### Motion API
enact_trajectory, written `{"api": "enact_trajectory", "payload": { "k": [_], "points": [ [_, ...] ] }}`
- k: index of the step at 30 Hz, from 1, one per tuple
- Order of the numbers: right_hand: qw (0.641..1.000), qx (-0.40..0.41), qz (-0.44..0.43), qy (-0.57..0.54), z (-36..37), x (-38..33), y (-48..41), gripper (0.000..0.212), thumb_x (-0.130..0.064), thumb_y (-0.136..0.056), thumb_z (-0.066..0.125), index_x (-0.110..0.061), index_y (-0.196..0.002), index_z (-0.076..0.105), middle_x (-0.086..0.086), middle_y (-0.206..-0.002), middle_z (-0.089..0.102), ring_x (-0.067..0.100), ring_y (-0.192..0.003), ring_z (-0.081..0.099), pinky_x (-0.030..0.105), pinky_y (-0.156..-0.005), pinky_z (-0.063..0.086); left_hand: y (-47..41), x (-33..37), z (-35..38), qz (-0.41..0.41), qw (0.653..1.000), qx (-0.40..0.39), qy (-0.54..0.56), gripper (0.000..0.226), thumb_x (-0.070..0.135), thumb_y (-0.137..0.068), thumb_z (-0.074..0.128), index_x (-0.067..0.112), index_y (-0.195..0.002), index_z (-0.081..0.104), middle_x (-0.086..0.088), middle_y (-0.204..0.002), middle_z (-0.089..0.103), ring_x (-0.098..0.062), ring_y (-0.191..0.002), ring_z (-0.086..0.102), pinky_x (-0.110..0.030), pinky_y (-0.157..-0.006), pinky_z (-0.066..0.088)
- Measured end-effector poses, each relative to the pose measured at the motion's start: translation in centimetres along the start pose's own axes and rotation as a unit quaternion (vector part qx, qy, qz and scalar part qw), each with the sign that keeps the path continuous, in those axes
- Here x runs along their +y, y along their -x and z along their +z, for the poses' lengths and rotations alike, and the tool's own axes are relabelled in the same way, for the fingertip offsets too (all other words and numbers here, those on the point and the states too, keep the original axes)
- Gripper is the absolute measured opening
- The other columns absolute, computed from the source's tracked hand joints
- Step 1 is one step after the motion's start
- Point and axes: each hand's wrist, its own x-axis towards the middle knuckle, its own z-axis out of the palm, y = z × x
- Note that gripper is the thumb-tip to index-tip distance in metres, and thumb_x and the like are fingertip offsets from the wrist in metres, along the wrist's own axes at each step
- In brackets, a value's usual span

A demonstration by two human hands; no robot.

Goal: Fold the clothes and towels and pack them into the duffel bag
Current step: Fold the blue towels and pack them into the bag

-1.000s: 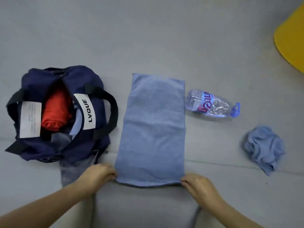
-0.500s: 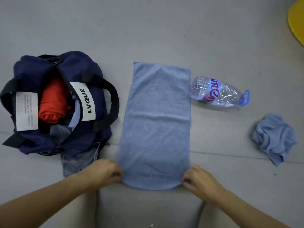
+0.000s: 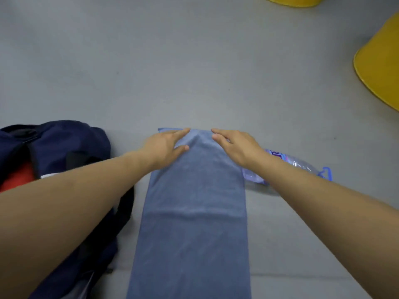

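You are working on a broad grey surface (image 3: 194,61). The blue towel (image 3: 194,223) lies flat down the middle of it as a long strip, running from the near edge of the view out to your fingertips. The navy duffel bag (image 3: 64,143) sits open just beside the towel on your left, so the carry to it will be short. A yellow object (image 3: 382,67) stands well apart at the far right and need not concern you. Your left hand (image 3: 164,147) and right hand (image 3: 235,147) both lie on the towel's far end, fingers straight and flat, pressing the cloth and gripping nothing. This looks like squaring and smoothing a fold. Line up the far corners before you press, then sweep outward from the middle to the side edges so no ridge stays between your hands, where a small pucker shows. A faint line crosses the towel halfway down; whether it is a layer's edge I cannot tell, so check it lies straight. The water bottle (image 3: 302,167) lies under your right forearm, touching the towel's edge; mind you do not roll it. A red garment (image 3: 19,178) is already in the bag.
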Motion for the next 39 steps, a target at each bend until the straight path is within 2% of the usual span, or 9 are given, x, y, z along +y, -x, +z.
{"api": "enact_trajectory", "payload": {
  "k": [7,14,18,21,26,31,35,39],
  "points": [
    [0.994,-0.05,0.076,0.067,0.2,5.6,-7.1,0.045,-0.045,-0.104,0.042,-0.036,-0.148,0.044,-0.004,-0.151,0.049,0.024,-0.14,0.043,0.034,-0.113,0.034,-4.8,-3.8,1.8,-0.03,0.998,-0.046,-0.038,0.068,0.063,-0.099,0.037,0.036,-0.158,0.019,-0.002,-0.163,0.03,-0.024,-0.148,0.031,-0.034,-0.119,0.024],
    [0.987,-0.065,0.085,0.124,1.3,8.2,-9.3,0.048,-0.028,-0.1,0.054,-0.039,-0.146,0.046,0.001,-0.15,0.05,0.028,-0.137,0.045,0.034,-0.11,0.038,-6.6,-7.4,4.0,-0.049,0.995,-0.053,-0.068,0.053,0.047,-0.104,0.039,0.041,-0.155,0.026,-0.008,-0.166,0.02,-0.03,-0.149,0.028,-0.034,-0.121,0.02],
    [0.987,-0.048,0.108,0.108,1.8,8.9,-10.7,0.053,-0.022,-0.095,0.063,-0.037,-0.144,0.05,0.002,-0.146,0.053,0.027,-0.133,0.049,0.033,-0.109,0.04,-7.8,-8.0,4.2,-0.038,0.996,-0.033,-0.072,0.048,0.03,-0.105,0.043,0.036,-0.153,0.037,-0.016,-0.161,0.03,-0.033,-0.144,0.035,-0.028,-0.116,0.023],
    [0.988,-0.026,0.121,0.091,1.6,9.2,-11.7,0.055,-0.021,-0.089,0.07,-0.033,-0.141,0.054,0.003,-0.137,0.059,0.027,-0.124,0.055,0.032,-0.105,0.043,-8.8,-8.4,4.0,-0.029,0.998,0.014,-0.058,0.049,0.022,-0.101,0.05,0.031,-0.149,0.045,-0.018,-0.148,0.047,-0.038,-0.131,0.049,-0.033,-0.109,0.034],
    [0.983,-0.024,0.122,0.134,1.6,9.2,-12.4,0.05,-0.022,-0.084,0.076,-0.024,-0.129,0.054,0.008,-0.121,0.063,0.03,-0.111,0.059,0.033,-0.09,0.046,-9.3,-8.2,3.8,-0.071,0.994,0.074,-0.038,0.047,0.014,-0.093,0.062,0.019,-0.14,0.056,-0.014,-0.126,0.061,-0.038,-0.118,0.055,-0.04,-0.098,0.042],
    [0.98,-0.028,0.123,0.151,1.6,9.0,-12.2,0.024,-0.022,-0.085,0.074,-0.023,-0.104,0.059,0.008,-0.114,0.065,0.027,-0.098,0.056,0.028,-0.078,0.04,-8.4,-8.6,3.8,-0.084,0.99,0.115,-0.007,0.023,0.016,-0.09,0.064,0.016,-0.111,0.072,-0.011,-0.108,0.062,-0.035,-0.105,0.058,-0.038,-0.085,0.044],
    [0.988,-0.015,0.108,0.109,0.8,8.3,-11.1,0.016,-0.025,-0.084,0.076,-0.025,-0.092,0.062,0.003,-0.105,0.068,0.025,-0.097,0.059,0.028,-0.079,0.042,-7.1,-8.1,2.6,-0.096,0.983,0.145,0.06,0.017,0.021,-0.09,0.066,0.018,-0.105,0.071,-0.005,-0.106,0.067,-0.027,-0.103,0.06,-0.029,-0.078,0.038],
    [0.995,0.036,0.066,0.071,-0.8,6.5,-8.6,0.013,-0.019,-0.085,0.069,-0.028,-0.092,0.063,-0.002,-0.094,0.067,0.024,-0.09,0.058,0.028,-0.074,0.036,-4.8,-7.0,0.4,-0.111,0.975,0.157,0.11,0.013,0.027,-0.093,0.065,0.025,-0.104,0.072,0.008,-0.097,0.066,-0.018,-0.095,0.061,-0.03,-0.077,0.04]
  ]
}}
